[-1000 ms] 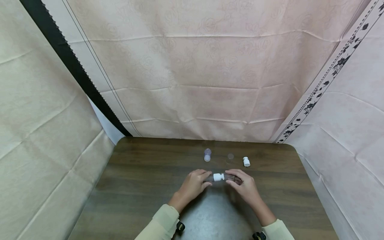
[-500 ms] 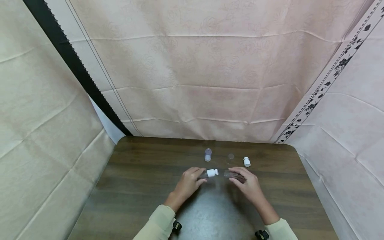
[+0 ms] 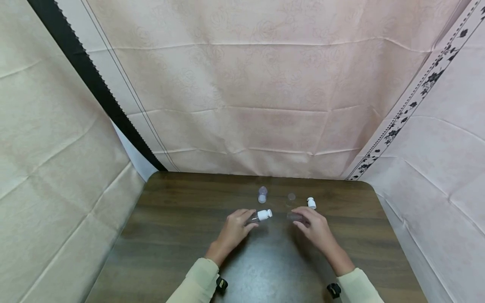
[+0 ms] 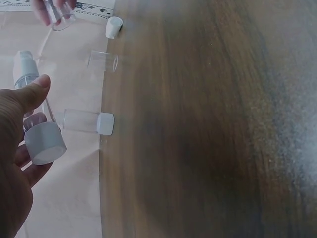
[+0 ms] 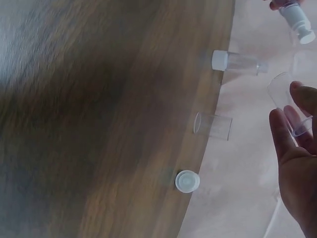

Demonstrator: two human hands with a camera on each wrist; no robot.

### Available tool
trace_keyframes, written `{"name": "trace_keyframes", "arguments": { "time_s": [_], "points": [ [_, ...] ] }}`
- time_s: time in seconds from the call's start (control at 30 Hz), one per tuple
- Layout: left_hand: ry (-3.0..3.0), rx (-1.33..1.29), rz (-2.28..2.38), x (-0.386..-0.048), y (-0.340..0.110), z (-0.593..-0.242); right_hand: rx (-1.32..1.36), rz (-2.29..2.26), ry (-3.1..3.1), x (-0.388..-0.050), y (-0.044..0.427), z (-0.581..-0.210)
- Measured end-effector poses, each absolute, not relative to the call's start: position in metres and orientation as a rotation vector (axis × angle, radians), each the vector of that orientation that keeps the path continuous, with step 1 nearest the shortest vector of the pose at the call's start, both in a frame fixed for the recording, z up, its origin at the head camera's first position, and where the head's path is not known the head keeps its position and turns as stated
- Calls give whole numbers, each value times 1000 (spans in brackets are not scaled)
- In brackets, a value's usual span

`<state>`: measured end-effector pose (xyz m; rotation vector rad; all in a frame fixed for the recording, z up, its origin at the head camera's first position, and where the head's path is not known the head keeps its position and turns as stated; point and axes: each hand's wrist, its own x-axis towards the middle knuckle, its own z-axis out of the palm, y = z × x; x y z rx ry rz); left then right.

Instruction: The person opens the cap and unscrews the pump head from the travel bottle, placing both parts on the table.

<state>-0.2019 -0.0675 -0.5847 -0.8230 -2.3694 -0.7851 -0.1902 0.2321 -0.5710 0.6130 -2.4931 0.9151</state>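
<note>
One bare left hand [image 3: 232,229], head view: thumb and fingers curled round a clear plastic bottle [image 3: 261,215] with white pump top, its white end pointing toward the other hand. One bare right hand [image 3: 313,226], same view: well apart from the left, pinching a short clear plastic cylinder [image 3: 291,216]. Both are raised over a brown wood-grain table [image 3: 166,235]. Beyond and between the hands, nearer the left: one second clear bottle with a white base [image 3: 262,195], upright. Just beyond the right fingertips: one clear, open cylinder [image 3: 291,197]. Beyond the right knuckles: one small white plastic pump piece [image 3: 311,203]. At the wrists: two pale green sleeves [image 3: 201,277], each with a black strap. Past the table: pale pink-beige cloth [image 3: 242,105].

Left wrist view: the held bottle shows a round white base [image 4: 45,143] below the thumb and a white top above it. The second bottle stands past the left fingers; the right hand, with its cylinder, appears farther off.

Right wrist view: thumb on one side of the held cylinder, fingers on the other. The pump piece presents a round, ringed end to this camera. The left hand is only partly in view.
</note>
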Motion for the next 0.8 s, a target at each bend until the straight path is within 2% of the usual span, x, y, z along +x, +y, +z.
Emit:
{"name": "trace_keyframes", "arguments": {
  "time_s": [0.4,0.8],
  "points": [
    [-2394,-823,-886,-202,-71,-584,603,721,-2757,-206,231,-576],
    [-2387,-821,-876,-203,-73,-586,729,515,-2792,-228,228,-590]
  ]
}}
